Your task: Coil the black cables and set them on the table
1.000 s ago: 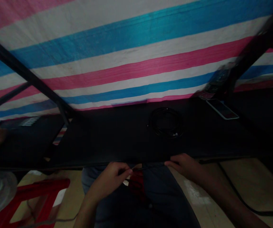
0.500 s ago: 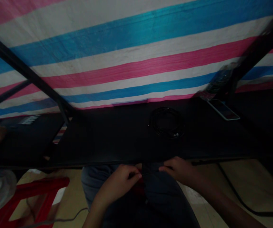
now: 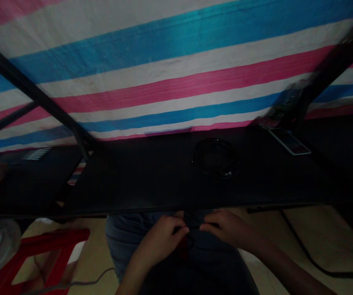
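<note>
Fingers of my left hand (image 3: 170, 234) and right hand (image 3: 221, 225) pinch a thin, barely visible dark strand (image 3: 194, 228) above my lap (image 3: 123, 231). On the tabletop (image 3: 139, 176), one black cable (image 3: 219, 169) already lies coiled; how much handling the strand still needs, I cannot tell.

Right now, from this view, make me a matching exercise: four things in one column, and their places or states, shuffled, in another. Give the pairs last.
1. Cable
2. Phone
3. Stool
4. Left hand

A. Red, at the picture's lower left
B. Over the lap, thumb close to forefinger
C. Lying on the tabletop by the bottle
D. Coiled into a ring

Pairs: 1-D; 2-C; 3-A; 4-B
</note>
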Demonstrator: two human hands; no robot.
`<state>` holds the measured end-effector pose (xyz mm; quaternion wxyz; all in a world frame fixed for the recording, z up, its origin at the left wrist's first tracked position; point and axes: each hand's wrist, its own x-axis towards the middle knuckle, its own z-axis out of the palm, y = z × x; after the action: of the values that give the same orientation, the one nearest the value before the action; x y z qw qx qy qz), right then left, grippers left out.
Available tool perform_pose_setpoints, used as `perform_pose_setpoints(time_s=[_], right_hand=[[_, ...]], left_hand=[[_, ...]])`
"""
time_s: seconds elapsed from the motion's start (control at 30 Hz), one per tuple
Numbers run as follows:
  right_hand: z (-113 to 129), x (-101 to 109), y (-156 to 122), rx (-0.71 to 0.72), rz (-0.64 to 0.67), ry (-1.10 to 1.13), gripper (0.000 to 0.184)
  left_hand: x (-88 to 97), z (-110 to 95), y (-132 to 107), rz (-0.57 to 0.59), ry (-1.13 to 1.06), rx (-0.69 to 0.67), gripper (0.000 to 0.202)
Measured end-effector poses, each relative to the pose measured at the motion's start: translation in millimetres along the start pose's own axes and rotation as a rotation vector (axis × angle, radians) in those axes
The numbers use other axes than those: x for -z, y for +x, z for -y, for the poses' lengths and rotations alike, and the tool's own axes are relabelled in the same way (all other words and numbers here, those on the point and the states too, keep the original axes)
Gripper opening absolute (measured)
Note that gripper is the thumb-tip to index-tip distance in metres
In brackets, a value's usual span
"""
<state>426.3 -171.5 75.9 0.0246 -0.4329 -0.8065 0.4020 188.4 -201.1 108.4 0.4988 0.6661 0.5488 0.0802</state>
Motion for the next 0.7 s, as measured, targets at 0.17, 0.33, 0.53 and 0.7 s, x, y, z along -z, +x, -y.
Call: perform_pose_setpoints(time_s=[0.17, 0.33, 0.53, 0.7], right_hand=[[-11.7, 11.1, 4.6, -0.111, 0.024, -0.064, 0.032], [-28.9, 18.1, -1.4, -0.161, -0.003, -0.059, 0.038], [-15.6, 5.0, -6.0, -0.016, -0.007, 0.063, 0.032], [-1.7, -1.4, 0.2, 0.030, 0.022, 0.117, 0.033]], left_hand=[[4.3, 1.9, 1.4, 0.012, 0.013, -0.013, 0.030], [13.7, 7.6, -0.4, -0.060, 0.019, 0.015, 0.032], [9.1, 5.5, 0.5, -0.028, -0.016, 0.014, 0.034], [-1.0, -3.6, 3.4, 0.018, -0.017, -0.032, 0.032]])
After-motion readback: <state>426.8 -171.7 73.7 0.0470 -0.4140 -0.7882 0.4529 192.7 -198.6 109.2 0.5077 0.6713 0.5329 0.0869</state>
